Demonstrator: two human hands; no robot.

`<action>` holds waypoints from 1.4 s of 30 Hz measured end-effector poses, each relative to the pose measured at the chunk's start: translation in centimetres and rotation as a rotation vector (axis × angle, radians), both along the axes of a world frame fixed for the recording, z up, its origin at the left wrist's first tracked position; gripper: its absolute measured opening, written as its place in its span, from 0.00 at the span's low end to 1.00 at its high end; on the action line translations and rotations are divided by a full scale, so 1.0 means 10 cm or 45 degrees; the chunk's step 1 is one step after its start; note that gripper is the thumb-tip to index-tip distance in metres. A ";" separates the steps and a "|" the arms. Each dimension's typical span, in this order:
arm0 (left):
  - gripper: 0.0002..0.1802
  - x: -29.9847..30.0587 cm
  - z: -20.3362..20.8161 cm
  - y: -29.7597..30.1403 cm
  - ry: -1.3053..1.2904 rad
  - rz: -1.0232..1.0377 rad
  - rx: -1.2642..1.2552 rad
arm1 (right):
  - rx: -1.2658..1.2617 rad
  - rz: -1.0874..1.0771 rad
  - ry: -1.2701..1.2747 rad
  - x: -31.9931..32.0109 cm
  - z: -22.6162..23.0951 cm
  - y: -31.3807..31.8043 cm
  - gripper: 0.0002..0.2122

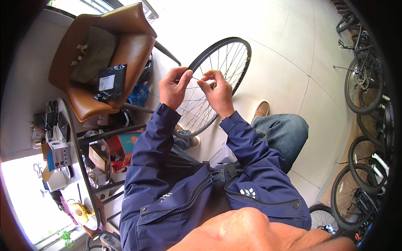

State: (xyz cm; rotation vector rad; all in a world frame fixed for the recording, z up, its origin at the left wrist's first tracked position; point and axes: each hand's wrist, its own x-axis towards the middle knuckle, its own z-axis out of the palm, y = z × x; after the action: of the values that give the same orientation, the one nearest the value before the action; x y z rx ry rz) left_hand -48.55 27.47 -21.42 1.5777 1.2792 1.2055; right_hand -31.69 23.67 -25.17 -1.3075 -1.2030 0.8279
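A spoked bicycle wheel [248, 62] with a dark rim stands tilted in front of me, its lower part between my feet. Both my hands are raised over its near left side, close together. My left hand [173, 88] is closed in a pinch, thumb against the forefinger. Facing it, my right hand [219, 94] is also pinched, fingers curled. A thin line seems to run between the fingertips; whether it is a loose piece or one of the wheel's spokes I cannot tell. The hub is mostly hidden behind my right hand.
To the left, a brown chair [140, 44] holds a black plastic parcel [114, 83]. Below it stands a table [93, 209] with boxes, and a red box [121, 146] sits underneath. Several bicycles [364, 83] line the right side. Pale tiles [289, 67] cover the floor.
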 end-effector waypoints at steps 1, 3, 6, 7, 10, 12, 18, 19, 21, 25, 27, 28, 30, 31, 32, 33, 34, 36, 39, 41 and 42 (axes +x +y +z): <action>0.18 0.00 0.00 0.00 0.006 0.004 0.000 | 0.042 0.014 -0.027 0.01 0.03 0.00 0.15; 0.18 0.00 0.01 0.00 0.003 0.003 0.005 | 0.127 0.036 -0.080 0.02 0.08 -0.01 0.14; 0.17 0.03 0.03 -0.03 0.002 -0.014 0.037 | 0.257 0.062 -0.009 -0.07 0.12 -0.03 0.12; 0.17 0.05 0.04 -0.04 0.018 -0.024 0.060 | 0.133 0.109 0.098 -0.08 0.11 -0.03 0.12; 0.16 0.06 0.08 -0.05 0.090 -0.052 0.143 | -0.150 0.252 0.482 -0.09 0.08 0.00 0.11; 0.15 0.07 0.09 -0.05 0.108 -0.058 0.191 | -0.089 0.278 0.505 -0.06 0.06 0.04 0.11; 0.15 0.11 0.08 -0.08 0.052 -0.080 0.155 | -0.263 0.351 0.538 0.03 0.08 0.03 0.07; 0.15 0.11 0.08 -0.08 0.052 -0.086 0.159 | -0.259 0.376 0.580 0.03 0.08 0.03 0.07; 0.14 0.11 0.08 -0.07 0.085 -0.086 0.183 | -0.273 0.437 0.700 0.03 0.07 0.03 0.06; 0.14 0.13 0.07 -0.08 0.093 -0.059 0.174 | -0.314 0.548 0.904 0.03 0.02 0.02 0.06; 0.14 0.15 0.05 -0.09 0.060 -0.042 0.155 | -0.319 0.484 0.833 -0.01 0.00 0.02 0.06; 0.14 0.15 0.05 -0.09 0.047 -0.041 0.137 | -0.275 0.491 0.827 -0.03 0.00 0.02 0.05; 0.14 0.15 0.06 -0.10 0.024 -0.037 0.103 | -0.282 0.463 0.797 -0.06 0.00 0.01 0.05; 0.14 0.14 0.07 -0.10 0.063 -0.039 0.147 | -0.281 0.462 0.800 -0.07 0.00 0.01 0.05; 0.14 0.14 0.08 -0.10 0.104 -0.040 0.190 | -0.287 0.463 0.804 -0.08 0.01 0.00 0.05; 0.14 0.13 0.09 -0.10 0.145 -0.042 0.233 | -0.294 0.463 0.808 -0.08 0.01 0.00 0.05; 0.14 0.13 0.09 -0.09 0.150 -0.044 0.238 | -0.279 0.486 0.836 -0.07 0.00 0.00 0.05; 0.14 0.14 0.09 -0.09 0.124 -0.041 0.225 | -0.276 0.502 0.923 -0.06 -0.01 0.00 0.05; 0.14 0.16 0.09 -0.08 0.127 -0.039 0.228 | -0.259 0.509 0.978 -0.05 -0.03 0.03 0.05; 0.13 0.16 0.09 -0.09 0.129 -0.040 0.220 | -0.269 0.510 0.961 -0.05 -0.04 0.04 0.05; 0.13 0.16 0.09 -0.10 0.123 -0.042 0.210 | -0.282 0.512 0.939 -0.05 -0.04 0.03 0.05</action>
State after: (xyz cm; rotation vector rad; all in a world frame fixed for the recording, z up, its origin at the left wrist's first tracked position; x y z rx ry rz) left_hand -46.95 26.50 -20.50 1.7878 1.2352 1.2544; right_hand -32.17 24.01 -25.55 -0.7960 -0.7870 1.6012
